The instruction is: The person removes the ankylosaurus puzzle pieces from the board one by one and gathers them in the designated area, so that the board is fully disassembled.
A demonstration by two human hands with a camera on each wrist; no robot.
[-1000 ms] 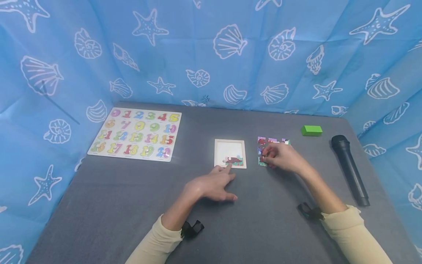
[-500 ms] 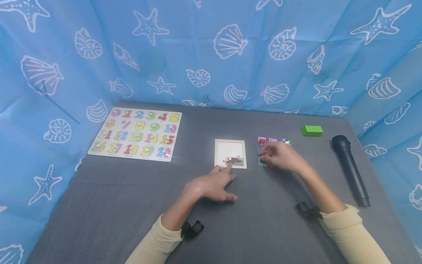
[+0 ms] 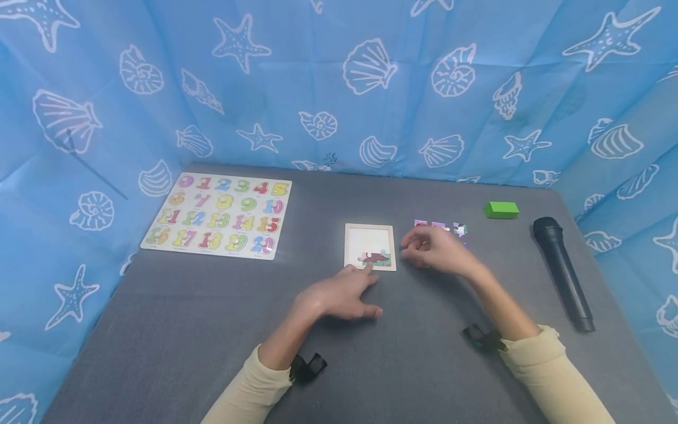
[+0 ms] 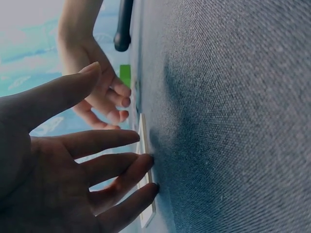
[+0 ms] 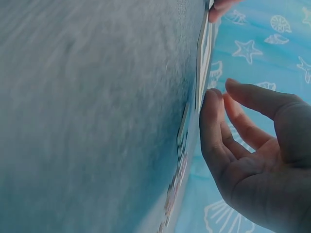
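Observation:
In the head view my left hand (image 3: 341, 296) reaches to the near edge of a small square wooden puzzle tray (image 3: 345, 244), its index fingertip on the pieces there. Brown and teal puzzle pieces (image 3: 377, 258) lie joined in the tray's lower right corner. My right hand (image 3: 442, 250) is just right of the tray, thumb and fingers bent together around a small reddish puzzle piece, mostly hidden by the fingers. Loose purple and pink puzzle pieces (image 3: 459, 229) lie behind and beneath that hand, partly covered. The right wrist view shows the curled right hand (image 5: 257, 150) above the table.
A number puzzle board (image 3: 228, 217) lies at the back left. Toward the right are a green block (image 3: 501, 209) and a black microphone (image 3: 562, 274). A blue curtain (image 3: 318, 88) with shell prints surrounds the grey table (image 3: 175, 330).
My right hand has moved left from the loose pieces toward the tray, uncovering pieces at the back right of the group. The left hand has hardly moved.

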